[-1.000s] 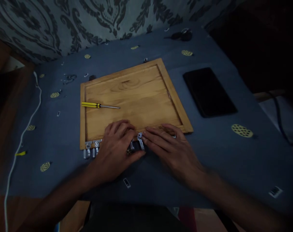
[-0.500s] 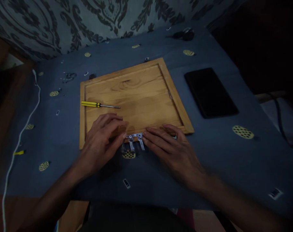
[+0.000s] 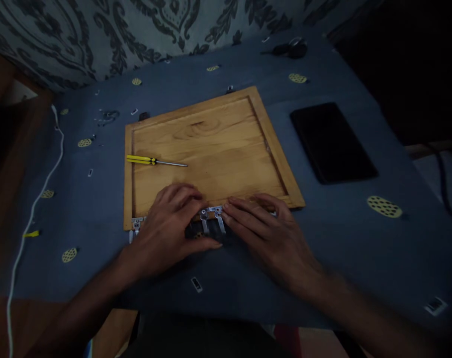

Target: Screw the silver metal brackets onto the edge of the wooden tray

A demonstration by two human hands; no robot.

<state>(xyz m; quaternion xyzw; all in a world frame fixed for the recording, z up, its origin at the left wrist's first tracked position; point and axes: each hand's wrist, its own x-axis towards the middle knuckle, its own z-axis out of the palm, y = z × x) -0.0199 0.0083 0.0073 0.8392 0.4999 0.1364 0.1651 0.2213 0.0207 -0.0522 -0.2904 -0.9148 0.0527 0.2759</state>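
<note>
Though dim, blue tablecloth (image 3: pixel 341 238) beneath board (image 3: pixel 218 144).

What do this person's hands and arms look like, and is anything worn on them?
The left hand and right hand are bare, with no gloves. No ring, watch or wristband shows, though the light is dim and the right wrist is blurred. The left forearm and right forearm are uncovered to the frame edge, with no sleeve in view.

The view is dim, with a bluish cast. Most light falls on the wooden board (image 3: pixel 211 144), while the far right corner is almost black. My right hand (image 3: pixel 270 238) looks blurred. Under my left hand (image 3: pixel 166 231) lies a soft shadow. The edges bend slightly.
</note>
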